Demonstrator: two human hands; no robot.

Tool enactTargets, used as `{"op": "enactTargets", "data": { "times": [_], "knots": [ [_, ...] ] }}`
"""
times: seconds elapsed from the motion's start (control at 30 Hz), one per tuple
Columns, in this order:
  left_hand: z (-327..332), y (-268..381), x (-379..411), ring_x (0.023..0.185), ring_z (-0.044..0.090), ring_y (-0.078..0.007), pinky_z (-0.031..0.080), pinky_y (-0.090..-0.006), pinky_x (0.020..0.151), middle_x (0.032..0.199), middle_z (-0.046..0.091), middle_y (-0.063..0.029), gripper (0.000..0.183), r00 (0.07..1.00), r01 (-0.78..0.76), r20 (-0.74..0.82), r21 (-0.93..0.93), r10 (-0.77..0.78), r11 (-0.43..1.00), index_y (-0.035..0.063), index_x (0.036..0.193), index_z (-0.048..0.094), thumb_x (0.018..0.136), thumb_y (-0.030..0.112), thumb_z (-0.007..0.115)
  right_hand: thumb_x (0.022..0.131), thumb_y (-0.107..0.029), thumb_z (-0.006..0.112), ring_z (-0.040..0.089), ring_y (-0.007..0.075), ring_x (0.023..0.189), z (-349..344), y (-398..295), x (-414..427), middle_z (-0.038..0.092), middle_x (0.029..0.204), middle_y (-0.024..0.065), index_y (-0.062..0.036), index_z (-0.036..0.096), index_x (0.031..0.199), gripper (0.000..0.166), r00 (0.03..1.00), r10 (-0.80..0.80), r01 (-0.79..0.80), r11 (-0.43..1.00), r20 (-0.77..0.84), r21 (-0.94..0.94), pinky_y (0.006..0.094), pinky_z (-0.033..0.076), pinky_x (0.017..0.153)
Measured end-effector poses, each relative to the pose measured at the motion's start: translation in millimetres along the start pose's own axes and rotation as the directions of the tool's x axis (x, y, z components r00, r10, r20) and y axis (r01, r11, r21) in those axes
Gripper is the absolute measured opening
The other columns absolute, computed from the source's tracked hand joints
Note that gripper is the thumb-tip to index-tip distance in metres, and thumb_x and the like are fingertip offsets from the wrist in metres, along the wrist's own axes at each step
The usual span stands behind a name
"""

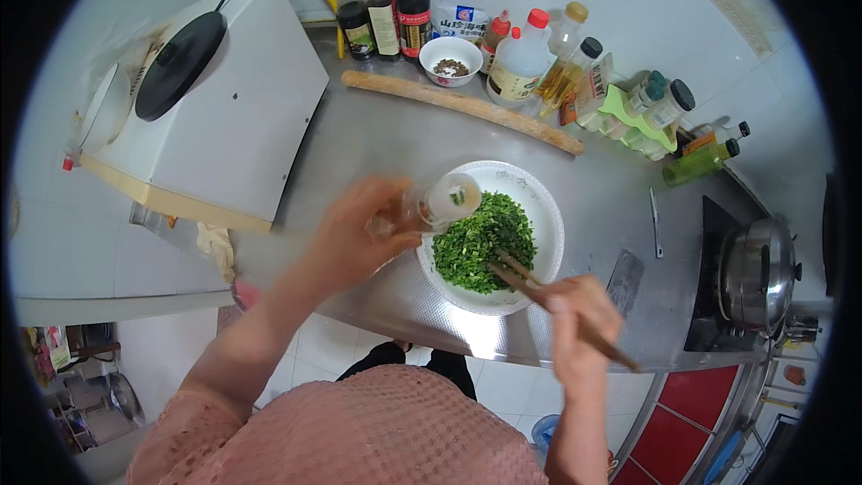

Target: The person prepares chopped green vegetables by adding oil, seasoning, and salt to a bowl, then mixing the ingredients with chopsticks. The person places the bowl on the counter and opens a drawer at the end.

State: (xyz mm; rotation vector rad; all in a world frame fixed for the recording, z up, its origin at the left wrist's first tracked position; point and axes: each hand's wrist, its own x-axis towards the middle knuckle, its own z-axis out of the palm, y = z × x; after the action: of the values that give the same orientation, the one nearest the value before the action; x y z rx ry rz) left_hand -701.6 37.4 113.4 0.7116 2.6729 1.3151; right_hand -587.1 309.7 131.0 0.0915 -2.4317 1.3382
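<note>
My left hand (360,236) grips a small clear jar (450,203), tipped on its side above the left part of a white bowl (553,236). The jar's mouth end looks pale and blurred, and its contents are hard to make out. Chopped green chives or scallions (481,242) fill the bowl, with a darker patch near the middle. A pair of wooden chopsticks (522,283) is held in my right hand (584,323), their tips down in the greens.
Behind the bowl lies a wooden rolling pin (465,108). Along the wall stand sauce bottles (412,10), a small bowl of brown bits (451,62), a white jug (515,71) and a green spice rack (623,121). At right, a steel pot (754,276) sits on a black cooktop (700,323).
</note>
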Motion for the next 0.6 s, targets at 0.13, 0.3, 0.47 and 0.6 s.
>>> {"op": "enactTargets", "data": {
  "times": [0.13, 0.3, 0.47, 0.6],
  "knots": [
    [22.6, -7.4, -11.7, 0.101, 0.062, -0.0194, 0.051, -0.0345, 0.087, 0.110, 0.062, -0.0073, 0.055, 0.998, -0.007, -0.065, -0.228, -0.008, 0.974, 0.0044, 0.124, 0.056, 0.075, 0.012, 0.081, 0.079, -0.002, 0.071, 0.066, 0.0245, 0.076, 56.3, 14.9, -6.5, 0.066, 0.085, 0.0111, -0.0020, 0.068, 0.086, 0.007, 0.986, -0.068, 0.082, 0.993, 0.154, -0.088, 0.0342, 0.054, 0.066],
    [25.7, -12.3, -33.0, 0.112, 0.059, -0.0168, 0.048, -0.0345, 0.095, 0.119, 0.061, -0.0079, 0.057, 0.977, 0.121, -0.099, -0.465, -0.187, 0.877, 0.0050, 0.129, 0.051, 0.080, 0.012, 0.079, 0.082, 0.000, 0.067, 0.066, 0.0286, 0.075, 47.1, 39.2, 2.3, 0.069, 0.085, 0.0132, -0.0006, 0.068, 0.087, 0.005, 0.998, 0.055, -0.053, 0.995, 0.021, -0.081, 0.0359, 0.054, 0.067],
    [20.8, -35.4, -48.4, 0.113, 0.058, -0.0177, 0.046, -0.0352, 0.099, 0.121, 0.060, -0.0079, 0.062, 0.940, 0.190, -0.143, -0.536, -0.310, 0.823, 0.0056, 0.133, 0.045, 0.080, 0.008, 0.077, 0.082, 0.000, 0.068, 0.068, 0.0293, 0.077, 52.2, 33.0, -31.4, 0.069, 0.087, 0.0144, -0.0017, 0.069, 0.089, 0.008, 0.996, 0.036, -0.028, 0.994, 0.079, -0.108, 0.0365, 0.055, 0.071],
    [19.5, -41.7, -50.3, 0.113, 0.058, -0.0170, 0.047, -0.0341, 0.098, 0.123, 0.057, -0.0065, 0.064, 0.932, 0.168, -0.183, -0.545, -0.313, 0.821, 0.0058, 0.135, 0.042, 0.081, 0.005, 0.076, 0.081, 0.001, 0.069, 0.068, 0.0281, 0.080, 73.1, 40.8, -1.2, 0.069, 0.090, 0.0135, -0.0025, 0.069, 0.091, 0.011, 0.996, -0.032, 0.035, 0.998, 0.078, -0.044, 0.0358, 0.055, 0.072]
  ]
}}
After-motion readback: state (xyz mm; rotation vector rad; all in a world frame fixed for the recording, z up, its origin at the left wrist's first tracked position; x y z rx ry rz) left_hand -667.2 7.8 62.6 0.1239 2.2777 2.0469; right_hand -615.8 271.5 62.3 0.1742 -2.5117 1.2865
